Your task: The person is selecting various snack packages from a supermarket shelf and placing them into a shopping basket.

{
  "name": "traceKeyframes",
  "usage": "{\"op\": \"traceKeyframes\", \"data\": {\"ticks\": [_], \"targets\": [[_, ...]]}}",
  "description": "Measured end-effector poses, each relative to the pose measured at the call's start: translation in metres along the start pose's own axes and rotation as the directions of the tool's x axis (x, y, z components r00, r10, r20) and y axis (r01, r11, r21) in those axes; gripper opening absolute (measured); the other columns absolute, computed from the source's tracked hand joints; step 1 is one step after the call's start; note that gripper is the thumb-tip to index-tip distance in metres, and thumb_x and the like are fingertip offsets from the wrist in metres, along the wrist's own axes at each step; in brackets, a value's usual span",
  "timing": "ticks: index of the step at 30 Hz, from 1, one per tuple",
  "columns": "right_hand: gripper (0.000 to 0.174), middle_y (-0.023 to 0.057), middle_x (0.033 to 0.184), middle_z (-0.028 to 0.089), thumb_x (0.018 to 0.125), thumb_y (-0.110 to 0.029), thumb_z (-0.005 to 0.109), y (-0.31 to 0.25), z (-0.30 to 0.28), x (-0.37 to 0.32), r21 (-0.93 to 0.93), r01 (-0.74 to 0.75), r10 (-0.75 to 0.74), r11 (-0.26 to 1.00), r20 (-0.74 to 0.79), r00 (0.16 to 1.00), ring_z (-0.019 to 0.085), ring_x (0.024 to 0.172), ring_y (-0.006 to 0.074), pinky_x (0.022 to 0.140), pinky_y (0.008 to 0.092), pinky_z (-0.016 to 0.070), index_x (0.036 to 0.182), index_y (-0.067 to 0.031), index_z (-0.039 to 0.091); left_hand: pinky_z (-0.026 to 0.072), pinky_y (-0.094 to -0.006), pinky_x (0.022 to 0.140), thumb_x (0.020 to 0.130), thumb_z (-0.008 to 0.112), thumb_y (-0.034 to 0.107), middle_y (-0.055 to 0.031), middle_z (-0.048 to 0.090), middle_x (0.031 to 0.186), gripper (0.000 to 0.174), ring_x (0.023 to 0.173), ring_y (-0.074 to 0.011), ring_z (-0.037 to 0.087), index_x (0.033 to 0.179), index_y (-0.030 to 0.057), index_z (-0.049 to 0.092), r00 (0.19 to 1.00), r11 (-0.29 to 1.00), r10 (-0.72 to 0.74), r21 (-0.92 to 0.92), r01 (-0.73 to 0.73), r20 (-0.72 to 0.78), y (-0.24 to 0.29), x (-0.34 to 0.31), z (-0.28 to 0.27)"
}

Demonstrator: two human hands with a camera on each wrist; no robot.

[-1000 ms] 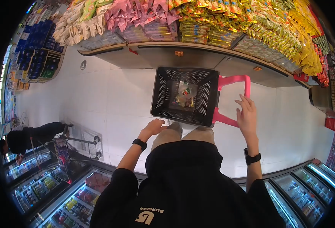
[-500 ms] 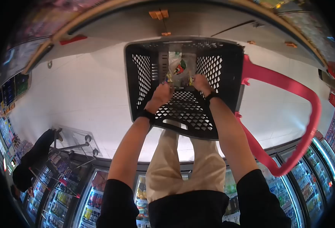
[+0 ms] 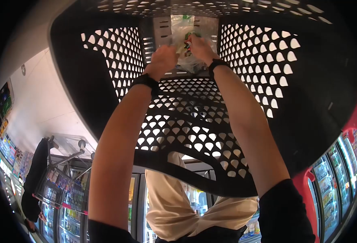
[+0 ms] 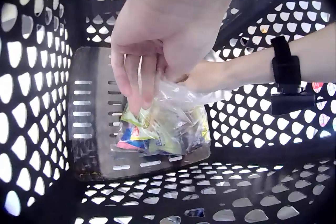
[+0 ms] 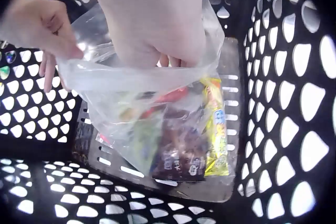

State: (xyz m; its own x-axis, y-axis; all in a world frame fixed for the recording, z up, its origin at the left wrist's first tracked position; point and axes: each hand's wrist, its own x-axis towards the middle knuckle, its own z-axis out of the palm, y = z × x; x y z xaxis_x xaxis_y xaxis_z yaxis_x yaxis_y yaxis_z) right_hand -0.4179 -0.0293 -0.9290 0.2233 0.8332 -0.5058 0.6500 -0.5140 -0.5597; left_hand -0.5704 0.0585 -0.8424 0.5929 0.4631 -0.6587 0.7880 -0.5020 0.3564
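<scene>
From the head feed I have the basket (image 3: 328, 91) filling most of the frame, its perforated black walls spreading from the top edge down to the lower middle. The bag (image 5: 142, 79), clear plastic, lies at its bottom, upper centre in that feed, and both arms reach down to it.

On my right wrist feed, the left hand (image 3: 164, 60) shows at upper left, thumb and forefinger pinching the bag's edge while its other fingers hang below. The right hand (image 3: 202, 49) comes down from the top centre and dips in behind the bag's near edge, fingers bent; I can't tell whether they hold anything.

Through the plastic, at lower centre of that feed, I make out a dark packet (image 5: 181, 153). A yellow packet (image 5: 216, 132) stands just right of it; whether it is inside the bag I can't say. On my left wrist feed, a pink and blue packet (image 4: 131, 139) shows below the left fingers, left of centre.

Each wrist wears a black band. Back in the head feed, part of the pink handle (image 3: 309, 198) shows at lower right near some lit fridges (image 3: 328, 190), and a person (image 3: 34, 178) stands beside a cart (image 3: 67, 182) at lower left.
</scene>
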Motion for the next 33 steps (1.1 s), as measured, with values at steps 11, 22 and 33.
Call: {"op": "traceKeyframes", "data": {"ticks": [11, 22, 33], "targets": [[0.030, 0.0183, 0.096, 0.069, 0.085, -0.031, 0.068, -0.017, 0.034, -0.001, 0.103, -0.261, 0.267, 0.960, -0.040, 0.963, 0.067, 0.092, 0.0326, 0.079, 0.0400, 0.0520, 0.099, -0.0045, 0.069, 0.0564, -0.0423, 0.081, 0.070, 0.077, 0.016, -0.0217, 0.071, 0.087, 0.019, 0.085, -0.0371, 0.070, 0.083, 0.0025, 0.074, 0.996, 0.995, -0.071, -0.066, 0.074, 0.049, 0.009, -0.023, -0.027], [0.034, 0.0080, 0.081, 0.073, 0.085, -0.032, 0.069, 0.040, 0.031, 0.020, 0.440, -0.188, 0.125, 0.878, 0.167, 0.978, 0.064, 0.066, 0.0198, 0.066, 0.0351, 0.0507, 0.100, -0.0008, 0.072, 0.0574, -0.0422, 0.081, 0.072, 0.081, 0.017, -0.0221, 0.068, 0.095, 0.028, 0.092, -0.0374, 0.069, 0.090, 0.0002, 0.070, 0.988, 0.987, -0.131, -0.084, 0.138, 0.080, 0.008, -0.041, -0.047], [0.017, 0.0209, 0.086, 0.071, 0.081, -0.015, 0.066, 0.021, 0.026, -0.004, 0.611, -0.442, 0.499, 0.657, 0.086, 0.862, 0.069, 0.081, 0.0343, 0.074, 0.0401, 0.0554, 0.084, 0.0018, 0.071, 0.0574, -0.0431, 0.081, 0.074, 0.082, 0.021, -0.0243, 0.068, 0.096, 0.030, 0.093, -0.0380, 0.069, 0.091, -0.0002, 0.069, 0.982, 0.982, -0.136, -0.113, 0.151, 0.131, 0.004, -0.035, -0.035]]}}
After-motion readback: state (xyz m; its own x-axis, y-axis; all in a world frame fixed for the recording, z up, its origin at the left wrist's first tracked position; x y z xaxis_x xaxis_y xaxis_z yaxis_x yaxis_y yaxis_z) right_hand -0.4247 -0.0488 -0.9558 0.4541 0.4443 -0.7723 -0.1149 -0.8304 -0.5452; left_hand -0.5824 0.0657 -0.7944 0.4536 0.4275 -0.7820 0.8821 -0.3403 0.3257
